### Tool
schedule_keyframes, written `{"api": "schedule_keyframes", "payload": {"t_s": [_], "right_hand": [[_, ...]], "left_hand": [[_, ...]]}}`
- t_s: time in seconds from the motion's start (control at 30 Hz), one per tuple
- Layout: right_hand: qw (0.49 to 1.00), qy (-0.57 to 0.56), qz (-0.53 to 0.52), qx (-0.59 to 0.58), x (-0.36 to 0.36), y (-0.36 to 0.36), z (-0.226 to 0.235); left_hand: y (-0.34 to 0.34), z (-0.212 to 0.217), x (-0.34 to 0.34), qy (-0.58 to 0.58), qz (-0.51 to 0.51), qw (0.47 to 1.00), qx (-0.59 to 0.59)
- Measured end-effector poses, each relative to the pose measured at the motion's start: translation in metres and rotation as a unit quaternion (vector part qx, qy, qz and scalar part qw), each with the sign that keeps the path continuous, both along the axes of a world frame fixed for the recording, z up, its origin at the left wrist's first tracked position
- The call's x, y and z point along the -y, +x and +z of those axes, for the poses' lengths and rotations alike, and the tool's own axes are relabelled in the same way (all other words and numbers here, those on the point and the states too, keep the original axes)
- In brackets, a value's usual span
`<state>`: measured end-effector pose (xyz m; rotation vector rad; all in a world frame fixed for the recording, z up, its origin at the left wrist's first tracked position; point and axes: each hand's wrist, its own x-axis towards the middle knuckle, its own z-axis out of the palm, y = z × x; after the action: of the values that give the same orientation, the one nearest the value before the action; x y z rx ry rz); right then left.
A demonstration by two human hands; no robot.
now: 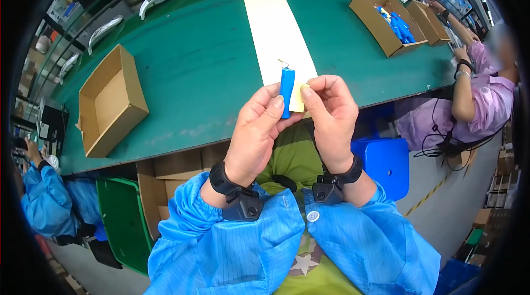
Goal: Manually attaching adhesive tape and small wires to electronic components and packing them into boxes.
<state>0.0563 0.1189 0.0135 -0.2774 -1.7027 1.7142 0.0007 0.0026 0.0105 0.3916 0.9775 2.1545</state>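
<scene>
A slim blue cylinder (287,89) with a thin wire at its top end stands upright between my two hands, just above the near edge of the green table (199,63). My left hand (257,136) grips its lower part with thumb and fingers. My right hand (330,118) pinches a small pale yellow strip against the cylinder's right side. Both wrists wear black bands with small cameras, over blue sleeves. A long pale yellow sheet (277,31) lies on the table right behind the cylinder.
An open, bare cardboard box (110,101) sits at the table's left. Two more boxes stand at the far right, one (386,21) holding several blue cylinders. A person in pink (480,90) works on the right, another in blue (44,195) on the left. A blue stool (386,162) and green bin (124,217) stand below.
</scene>
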Motion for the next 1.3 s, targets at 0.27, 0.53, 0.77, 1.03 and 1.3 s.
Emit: {"api": "schedule_keyframes", "payload": {"t_s": [0.27, 0.53, 0.77, 1.03, 1.3], "right_hand": [[1.000, 0.028, 0.003, -0.004, -0.002, 0.000, 0.000], [0.998, 0.037, 0.021, 0.049, -0.003, 0.004, -0.006], [0.992, 0.027, 0.119, 0.022, -0.040, 0.016, 0.021], [0.806, -0.349, 0.479, 0.002, -0.040, 0.007, -0.015], [0.976, -0.107, 0.181, -0.060, -0.068, 0.007, 0.026]], "left_hand": [[0.001, 0.002, 0.002, -0.022, 0.002, 0.999, -0.029], [0.005, 0.003, -0.004, -0.087, 0.050, 0.988, -0.115], [0.004, 0.008, -0.004, -0.130, 0.152, 0.954, -0.222], [-0.004, 0.022, -0.003, 0.090, -0.308, 0.945, 0.065], [-0.009, 0.019, -0.010, -0.207, -0.168, 0.931, -0.248]]}}
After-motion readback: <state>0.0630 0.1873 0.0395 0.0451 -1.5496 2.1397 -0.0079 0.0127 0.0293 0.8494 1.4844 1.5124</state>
